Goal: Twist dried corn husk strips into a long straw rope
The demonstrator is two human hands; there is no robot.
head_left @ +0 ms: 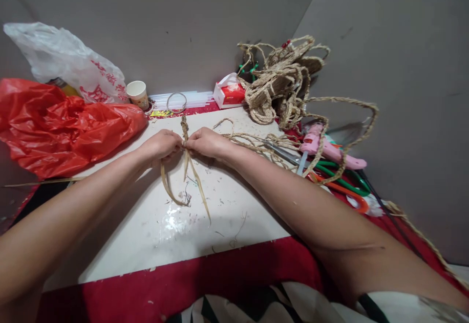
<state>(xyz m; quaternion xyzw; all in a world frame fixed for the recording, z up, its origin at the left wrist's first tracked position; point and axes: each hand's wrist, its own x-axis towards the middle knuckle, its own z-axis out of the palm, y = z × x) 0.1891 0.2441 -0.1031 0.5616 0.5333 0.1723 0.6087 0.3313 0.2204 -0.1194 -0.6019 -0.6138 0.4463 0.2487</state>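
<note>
Both hands meet over the white board (146, 245), pinching a short braid of straw-coloured plant fibre (184, 126). My left hand (164, 144) has its fingers closed on the braid's left side. From the right, my right hand (204, 142) grips it with thumb and fingers pressed together. The finished-looking braided end points away from me, above the hands. Loose flat strands (200, 186) hang below the fingers toward me, one curving off to the left. The exact grip point is partly hidden by the fingertips.
A braided rope heap (271, 83) stands at the back right, near a tissue pack (230, 93). On the right lie a pink glue gun (317, 144) and green-handled scissors (340, 179). At left are a red plastic bag (69, 127), a white bag (66, 54) and a paper cup (137, 93).
</note>
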